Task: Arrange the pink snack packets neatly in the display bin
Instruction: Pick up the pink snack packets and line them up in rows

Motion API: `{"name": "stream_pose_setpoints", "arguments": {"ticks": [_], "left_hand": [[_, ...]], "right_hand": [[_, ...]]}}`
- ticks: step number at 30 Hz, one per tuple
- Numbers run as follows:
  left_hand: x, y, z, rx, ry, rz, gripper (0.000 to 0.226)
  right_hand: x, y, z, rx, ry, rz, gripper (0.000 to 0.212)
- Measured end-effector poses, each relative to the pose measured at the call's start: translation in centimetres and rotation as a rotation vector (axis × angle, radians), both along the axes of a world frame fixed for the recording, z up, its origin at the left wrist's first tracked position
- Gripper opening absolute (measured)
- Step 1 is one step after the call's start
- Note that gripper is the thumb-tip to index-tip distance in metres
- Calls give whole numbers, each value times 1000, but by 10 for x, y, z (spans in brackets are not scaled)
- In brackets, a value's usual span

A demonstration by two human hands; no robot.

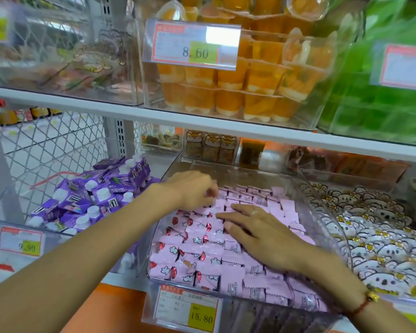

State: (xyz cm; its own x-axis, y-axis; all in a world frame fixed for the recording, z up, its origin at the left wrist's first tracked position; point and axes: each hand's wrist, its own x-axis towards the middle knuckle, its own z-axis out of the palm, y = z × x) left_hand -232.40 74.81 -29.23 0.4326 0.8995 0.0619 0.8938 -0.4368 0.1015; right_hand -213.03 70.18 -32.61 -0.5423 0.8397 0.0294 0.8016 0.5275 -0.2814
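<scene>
Several pink snack packets [197, 251] fill the clear display bin [327, 212] on the lower shelf, lying in rough rows. Some show a red and white picture, others their plain printed backs. My left hand [192, 191] reaches into the bin's far left part, its fingers curled down and pinching a pink packet [217, 203] at the back of the rows. My right hand [257, 234] lies flat on the packets in the middle of the bin, fingers straight and pointing left. A red bracelet sits on that wrist.
A bin of purple drink pouches [94, 200] stands to the left, a bin of white flower-print packets [375, 239] to the right. Above, a shelf board [154, 116] carries orange jelly cups [245, 85] and green packs. Price tags [190, 306] hang on the bin fronts.
</scene>
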Motion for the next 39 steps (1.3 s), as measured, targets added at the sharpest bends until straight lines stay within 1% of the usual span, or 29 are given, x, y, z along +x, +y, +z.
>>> {"name": "stream_pose_setpoints", "arguments": {"ticks": [3,5,9,11,13,16,18,21,24,25,27,29,30,31,33,34,35,36,38,39], "left_hand": [[-1,8,-8,11,-24,-12,18],[-3,11,-11,20,-70,-6,14],[-1,16,-9,-102,-191,-5,3],[1,15,-6,-149,-236,1,7],[3,13,-5,-139,-246,14,10],[5,8,-8,-49,-315,48,7],[6,2,-5,26,-429,70,7],[5,-10,10,141,-687,120,18],[3,-25,15,178,-824,176,21],[2,-31,13,181,-905,206,24],[-1,-43,10,159,-1165,265,27],[-4,-50,8,80,-1446,299,21],[-6,-53,9,44,-1543,319,16],[-7,-56,9,5,-1629,338,12],[-6,-59,10,-106,-1793,361,14],[-3,-60,10,-171,-1853,369,17],[0,-61,10,-238,-1897,373,21],[3,-63,12,-299,-1932,374,23],[6,-65,15,-378,-1956,371,25],[6,-66,15,-376,-1924,364,25]], "right_hand": [[-1,-1,3,46,35,-15,45],[-3,-1,2,55,11,-25,44],[-6,2,4,44,-41,-34,42],[-7,4,5,37,-49,-38,41],[-8,4,7,26,-64,-41,41],[-7,4,8,5,-83,-35,43],[-7,4,9,3,-98,-28,44],[-6,4,9,-1,-96,-26,44],[-5,4,8,27,-69,-13,42],[-5,3,8,42,-27,-12,40],[-6,0,8,56,169,-34,29],[-6,0,10,61,421,-129,17],[-6,0,12,104,523,-176,14],[-6,-1,15,165,601,-207,23],[-9,-6,20,224,682,-185,49],[-12,-9,24,232,690,-145,58],[-16,-12,26,248,690,-99,62],[-18,-15,28,284,702,-48,60],[-21,-18,32,365,759,17,42],[-20,-18,35,358,811,22,33]]}}
